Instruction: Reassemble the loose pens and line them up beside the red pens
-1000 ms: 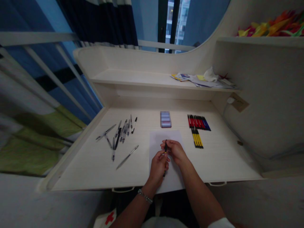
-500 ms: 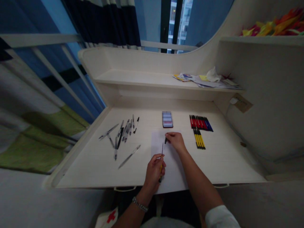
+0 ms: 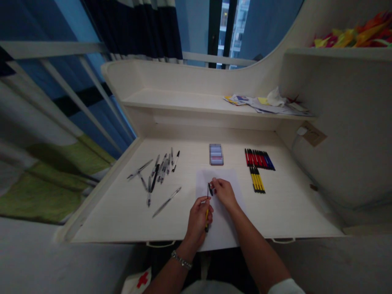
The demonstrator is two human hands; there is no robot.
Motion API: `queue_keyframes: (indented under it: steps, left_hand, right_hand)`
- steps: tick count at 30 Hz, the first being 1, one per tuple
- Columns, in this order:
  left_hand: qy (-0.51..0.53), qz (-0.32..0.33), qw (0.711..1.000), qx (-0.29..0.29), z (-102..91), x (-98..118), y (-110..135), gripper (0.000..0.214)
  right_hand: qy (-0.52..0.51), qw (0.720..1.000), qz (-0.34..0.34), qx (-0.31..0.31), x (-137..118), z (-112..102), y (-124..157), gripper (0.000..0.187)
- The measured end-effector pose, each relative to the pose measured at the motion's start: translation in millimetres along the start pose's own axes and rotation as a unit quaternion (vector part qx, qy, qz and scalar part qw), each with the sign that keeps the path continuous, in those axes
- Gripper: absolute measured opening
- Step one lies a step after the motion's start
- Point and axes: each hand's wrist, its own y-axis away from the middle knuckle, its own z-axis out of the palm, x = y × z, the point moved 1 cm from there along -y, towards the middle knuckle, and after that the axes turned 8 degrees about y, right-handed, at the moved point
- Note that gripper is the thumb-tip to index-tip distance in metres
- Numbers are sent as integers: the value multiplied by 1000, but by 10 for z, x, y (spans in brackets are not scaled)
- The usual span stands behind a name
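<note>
My left hand [image 3: 197,214] is closed round a yellow pen barrel [image 3: 206,222], its black end pointing toward me. A thin dark refill [image 3: 208,192] sticks up out of the far end of the barrel. Between its fingertips my right hand [image 3: 226,194] pinches a small black pen piece [image 3: 210,189], close beside the refill's upper end. Whether the two touch, I cannot tell. Both hands are over a white sheet of paper [image 3: 219,232] at the desk's front edge.
Clear and black pens [image 3: 162,169] lie scattered to the left, with one clear pen [image 3: 167,202] nearer. A phone [image 3: 216,154] lies beyond the paper. On the right are rows of red and dark blue pens [image 3: 259,158] and yellow pens [image 3: 257,179]. Papers [image 3: 263,104] lie on the shelf.
My right hand has come down toward me, bringing the black piece beside the refill's upper end. My left hand, still holding the yellow barrel, has barely moved.
</note>
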Motion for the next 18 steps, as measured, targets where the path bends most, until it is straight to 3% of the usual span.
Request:
queue_keyframes:
  steps: [3,8,10,12,15,18]
  left_hand:
    - [-10,1,1000,-10,38,-33,7,37]
    - [-18,-15,1000,-15,60,-95,60,39]
    - [-21,-19,1000,-11,42,-106,74,40]
    - [-22,-13,1000,-3,20,-103,78,39]
    - [-21,-6,1000,5,-2,-90,69,40]
    - [-22,-9,1000,5,-2,-81,62,39]
  right_hand:
    - [-100,995,1,-28,-24,-60,103,31]
    - [-132,990,52,23,3,-177,-4,29]
    - [-52,997,46,41,46,-224,-89,27]
    - [91,994,26,49,96,-236,-138,20]
    - [279,959,11,41,154,-179,-131,18]
    - [352,935,2,28,165,-112,-93,22]
